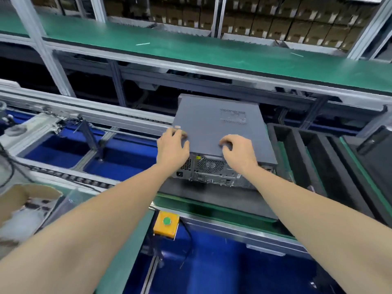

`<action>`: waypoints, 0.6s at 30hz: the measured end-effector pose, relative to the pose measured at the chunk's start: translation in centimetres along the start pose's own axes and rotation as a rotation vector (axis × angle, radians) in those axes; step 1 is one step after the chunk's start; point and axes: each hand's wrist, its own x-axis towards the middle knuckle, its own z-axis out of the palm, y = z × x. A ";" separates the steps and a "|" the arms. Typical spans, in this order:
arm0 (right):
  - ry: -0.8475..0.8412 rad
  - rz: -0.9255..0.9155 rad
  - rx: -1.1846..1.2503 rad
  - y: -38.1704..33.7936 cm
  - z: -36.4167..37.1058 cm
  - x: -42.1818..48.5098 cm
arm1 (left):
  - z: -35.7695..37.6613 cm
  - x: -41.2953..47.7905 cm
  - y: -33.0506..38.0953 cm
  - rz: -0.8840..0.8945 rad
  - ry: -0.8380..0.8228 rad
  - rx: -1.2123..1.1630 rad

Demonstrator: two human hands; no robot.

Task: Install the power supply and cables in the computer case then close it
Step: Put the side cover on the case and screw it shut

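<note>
Nearest to me there's a yellow button box (166,224) with a green button on the edge of the line, and a torn cardboard box (23,200) off to the left.

Just past that, the computer case (209,169) lies flat on a black foam pallet (212,196) on the conveyor, with its rear fan grille and ports facing me. The grey cover panel (216,124) is on top and looks pretty much flush, so nothing inside is visible. I'm guessing the power supply and cables are already in, but I can't actually confirm that from here.

The left hand (172,145) has its fingers curled over the near left corner of the cover, gripping it. The right hand (238,151) sits near the rear edge with its fingers bent and fingertips pressing down on the panel. I can't tell whether the thumb hooks under the edge.

So it looks like the very last bit: seating or sliding the cover home. What may be left is locking it or putting in screws, and I see neither screws nor a driver.

Beyond the case there's a green shelf (191,49), then stacked cartons (275,22) at the back.
</note>
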 end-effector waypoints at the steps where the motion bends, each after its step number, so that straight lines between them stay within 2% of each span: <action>1: 0.000 -0.075 0.000 -1.5 1.1 -0.8 | -0.7 -1.1 -1.2 -0.037 0.023 -0.040; 5: -0.061 -0.301 0.048 -7.0 6.1 -3.6 | -3.0 -5.4 -7.6 -0.301 -0.027 -0.118; 8: -0.058 -0.363 0.092 -9.9 9.6 -5.4 | -4.3 -8.9 -11.9 -0.443 -0.065 -0.126; 11: -0.151 -0.415 0.145 -12.5 12.7 -6.7 | -5.6 -12.1 -14.5 -0.529 -0.094 -0.089; 15: -0.419 -0.316 0.150 -16.1 16.5 -7.9 | -7.5 -15.6 -16.7 -0.614 -0.023 -0.100; 18: -0.550 -0.227 0.174 -18.4 18.9 -8.8 | -9.2 -18.4 -18.1 -0.694 0.015 -0.108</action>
